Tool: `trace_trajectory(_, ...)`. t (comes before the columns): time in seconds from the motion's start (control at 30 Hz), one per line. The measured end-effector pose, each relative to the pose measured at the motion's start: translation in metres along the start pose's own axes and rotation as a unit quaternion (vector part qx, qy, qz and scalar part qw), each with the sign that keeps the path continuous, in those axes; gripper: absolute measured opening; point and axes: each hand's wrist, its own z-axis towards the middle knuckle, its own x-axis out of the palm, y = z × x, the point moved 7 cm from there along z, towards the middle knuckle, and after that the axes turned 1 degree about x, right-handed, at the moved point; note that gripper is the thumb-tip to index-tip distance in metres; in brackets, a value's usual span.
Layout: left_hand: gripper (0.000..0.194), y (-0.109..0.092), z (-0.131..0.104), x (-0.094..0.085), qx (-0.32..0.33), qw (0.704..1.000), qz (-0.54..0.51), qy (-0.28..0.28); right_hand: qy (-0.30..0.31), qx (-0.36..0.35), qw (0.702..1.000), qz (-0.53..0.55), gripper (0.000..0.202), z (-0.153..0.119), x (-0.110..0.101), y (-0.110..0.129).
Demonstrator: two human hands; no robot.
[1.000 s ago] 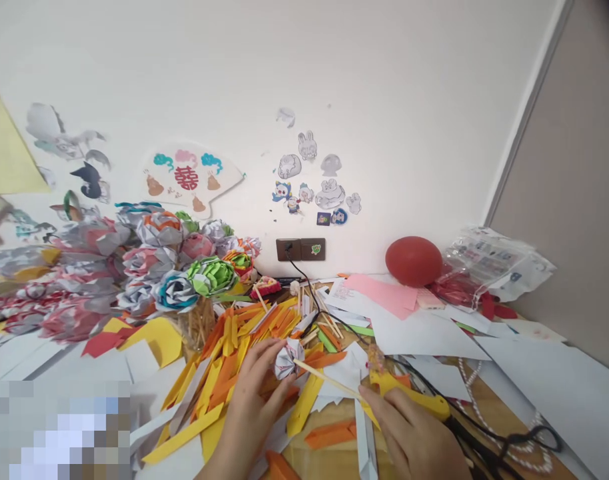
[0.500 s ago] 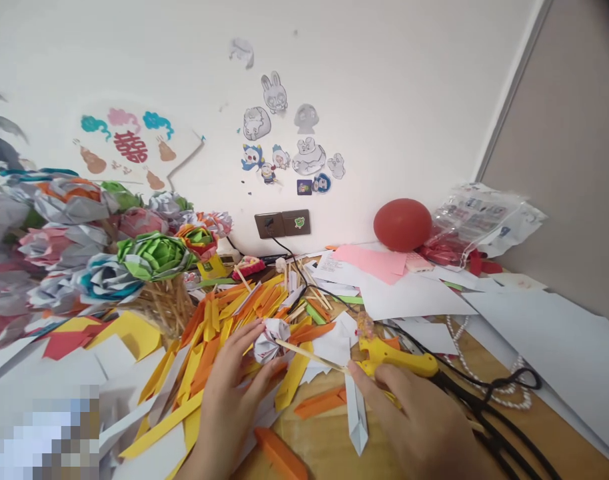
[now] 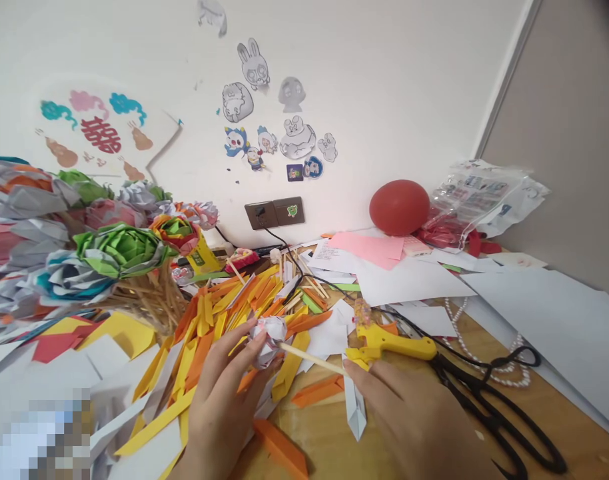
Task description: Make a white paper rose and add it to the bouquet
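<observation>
My left hand [image 3: 224, 393] has its fingers around a small white folded paper bud [image 3: 270, 337]. A thin wooden stick [image 3: 312, 358] runs from the bud to my right hand [image 3: 404, 407], whose fingers pinch its other end. Just beyond my right hand lies a yellow glue gun [image 3: 404, 343]. A folded white paper strip [image 3: 355, 407] lies on the table between the hands, near an orange strip [image 3: 318, 391].
Orange and yellow folded strips [image 3: 204, 333] cover the left middle. Paper flowers [image 3: 122, 250] stand at the left. Black scissors [image 3: 499, 420] lie at the right, beside a bead string [image 3: 509, 379]. A red balloon [image 3: 399, 207] and white sheets [image 3: 409, 283] are at the back.
The view has shifted, with the flowers further left. The fingers of my left hand have moved over the front of the bud. More of the black scissors shows.
</observation>
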Motion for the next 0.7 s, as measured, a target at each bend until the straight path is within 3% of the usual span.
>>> trace_trajectory(0.1,0.044,0.003,0.001,0.0,-0.025,0.999,-0.025,0.01,-0.009,0.013,1.0,0.021,0.038,0.004,-0.006,-0.002)
trace_trajectory(0.2,0.054,0.016,-0.001,0.001,-0.139,0.977,-0.159,0.006,-0.047,0.022,0.998,0.018,0.036,0.008,-0.015,-0.004)
trace_trajectory(0.27,0.068,0.025,-0.005,0.01,-0.255,0.917,-0.306,0.017,-0.071,0.011,0.997,0.018,0.034,0.008,-0.018,-0.003)
trace_trajectory(0.33,0.076,0.025,-0.012,0.022,-0.354,0.823,-0.443,0.037,-0.093,-0.003,0.995,0.028,0.034,0.006,-0.017,-0.001)
trace_trajectory(0.4,0.074,0.02,-0.014,0.027,-0.411,0.745,-0.525,0.035,-0.102,-0.006,0.994,0.046,0.035,0.003,-0.012,0.0)
trace_trajectory(0.43,0.069,0.017,-0.014,0.026,-0.423,0.726,-0.542,0.025,-0.106,-0.002,0.993,0.055,0.035,0.002,-0.01,-0.001)
trace_trajectory(0.53,0.054,0.012,-0.009,0.016,-0.43,0.722,-0.542,0.013,-0.085,-0.006,0.993,0.076,0.037,0.0,-0.002,-0.001)
trace_trajectory(0.7,0.043,0.004,-0.001,-0.004,-0.37,0.769,-0.521,0.008,-0.061,-0.026,0.995,0.078,0.043,0.009,0.0,0.0)
